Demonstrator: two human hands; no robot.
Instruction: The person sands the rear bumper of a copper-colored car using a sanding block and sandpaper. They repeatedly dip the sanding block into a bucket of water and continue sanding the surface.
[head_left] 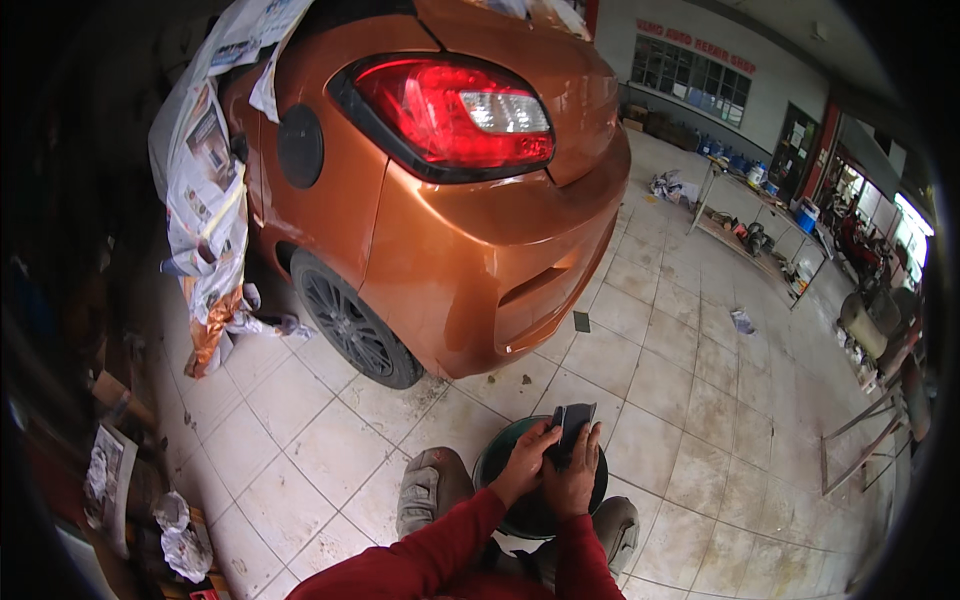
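Note:
Both my hands hold a dark grey sheet [573, 420] that looks like sandpaper, its upper edges curling up. My left hand [530, 460] pinches its left side. My right hand [573, 478] grips it from the right and below, fingers along its edge. Directly under my hands is a round dark green tub [490, 462]; what lies inside it is too dark to make out. Ahead stands an orange car [450, 240], its rear bumper and red tail light [450, 115] facing me. Neither hand touches the car.
Newspaper masking [205, 190] hangs along the car's left side. A small dark square [582, 321] lies on the tiled floor [690, 410] near the bumper. At the right are a metal-framed table [755, 190] with containers and a metal stand [865, 445]. Crumpled paper [182, 540] sits at lower left.

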